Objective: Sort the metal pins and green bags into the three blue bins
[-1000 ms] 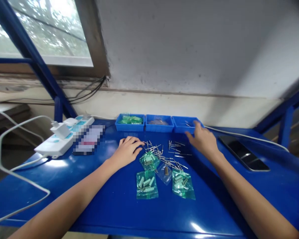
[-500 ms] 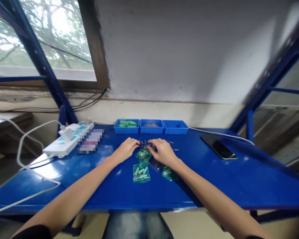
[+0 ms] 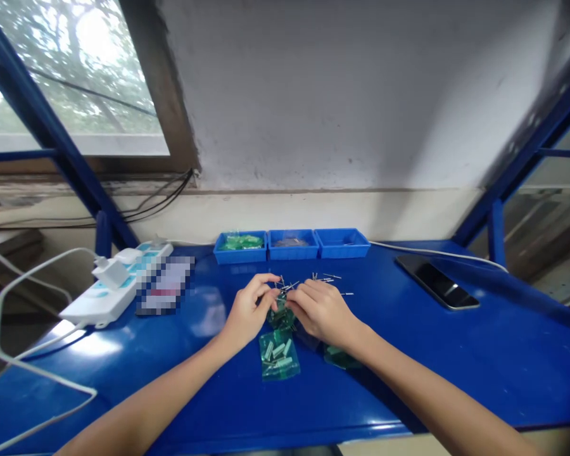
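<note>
My left hand (image 3: 251, 308) pinches a thin metal pin (image 3: 278, 298) between thumb and forefinger. Just to its right, my right hand (image 3: 323, 310) has its fingers curled and closed; what lies in them is hidden. Loose thin metal pins (image 3: 289, 287) are scattered between and behind the hands. Under the fingertips is a green see-through bag (image 3: 281, 318), partly covered by the hands. Nearer to me lies another green bag (image 3: 280, 354) with several white cylindrical pieces inside. A third green bag (image 3: 341, 358) is half hidden under my right wrist.
Three blue bins stand along the wall: a left bin (image 3: 241, 256) with green bags, a middle bin (image 3: 292, 253) with small parts, and a right bin (image 3: 342, 252). A white power strip (image 3: 99, 307) and a blurred flat object (image 3: 167, 285) are left; a black phone (image 3: 437, 283) is right.
My hands have drawn closer together over the pins, and the left fingers have closed into a pinch. The view has shifted nearer the table.
</note>
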Available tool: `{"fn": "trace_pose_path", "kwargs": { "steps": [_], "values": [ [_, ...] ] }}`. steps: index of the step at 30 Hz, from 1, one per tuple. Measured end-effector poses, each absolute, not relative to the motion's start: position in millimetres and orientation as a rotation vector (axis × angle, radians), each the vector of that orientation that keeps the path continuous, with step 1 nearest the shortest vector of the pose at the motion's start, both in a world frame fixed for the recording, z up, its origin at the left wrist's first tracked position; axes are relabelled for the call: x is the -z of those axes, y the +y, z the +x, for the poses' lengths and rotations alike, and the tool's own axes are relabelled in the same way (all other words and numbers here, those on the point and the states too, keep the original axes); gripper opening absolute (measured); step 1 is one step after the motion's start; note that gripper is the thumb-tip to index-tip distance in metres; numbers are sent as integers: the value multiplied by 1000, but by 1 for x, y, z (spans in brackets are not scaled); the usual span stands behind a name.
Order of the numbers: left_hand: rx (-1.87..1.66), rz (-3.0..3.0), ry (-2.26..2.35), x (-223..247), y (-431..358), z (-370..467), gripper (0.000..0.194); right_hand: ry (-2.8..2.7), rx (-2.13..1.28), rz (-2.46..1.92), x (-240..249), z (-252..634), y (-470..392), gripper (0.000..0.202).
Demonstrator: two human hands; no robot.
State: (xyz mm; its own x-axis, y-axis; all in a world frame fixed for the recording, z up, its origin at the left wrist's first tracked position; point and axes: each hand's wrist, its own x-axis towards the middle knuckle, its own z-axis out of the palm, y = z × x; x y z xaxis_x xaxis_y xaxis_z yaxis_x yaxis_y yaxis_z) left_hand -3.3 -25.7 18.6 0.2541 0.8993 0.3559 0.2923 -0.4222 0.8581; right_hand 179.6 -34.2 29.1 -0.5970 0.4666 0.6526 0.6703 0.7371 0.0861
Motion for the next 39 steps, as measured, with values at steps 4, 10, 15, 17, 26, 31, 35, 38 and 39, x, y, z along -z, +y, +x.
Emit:
{"fn": "trace_pose_path", "kwargs": {
  "steps": [4,10,15,17,26,31,35,38,39],
  "values": [
    [-1009,2070,1085,-29,-14,-11,32,-2113,542,-980,-40,197,-11,30],
    [-652,2509,1519,-14,35,-23,18,-1675,404,-1805,-42,253,49,37],
    [-609,2588,1615,2,39,-24,16,-2121,144,-1644,-14,239,41,32],
    [-698,2539,1657,1,36,-24,20,-2236,104,-1424,-11,220,31,32],
    [-931,2465,1428,-16,12,-10,28,-2345,261,-1011,-15,178,8,22],
    [-863,2436,1522,-15,11,-13,23,-2201,433,-1057,-32,196,17,27],
    [-672,2476,1805,-8,20,-27,22,-1765,609,-1438,-48,237,43,29],
    [-529,2490,1858,-3,25,-32,14,-1683,557,-1768,-38,260,52,35],
    [-517,2501,1851,-1,25,-32,12,-1728,505,-1816,-32,262,51,37]
  ]
}}
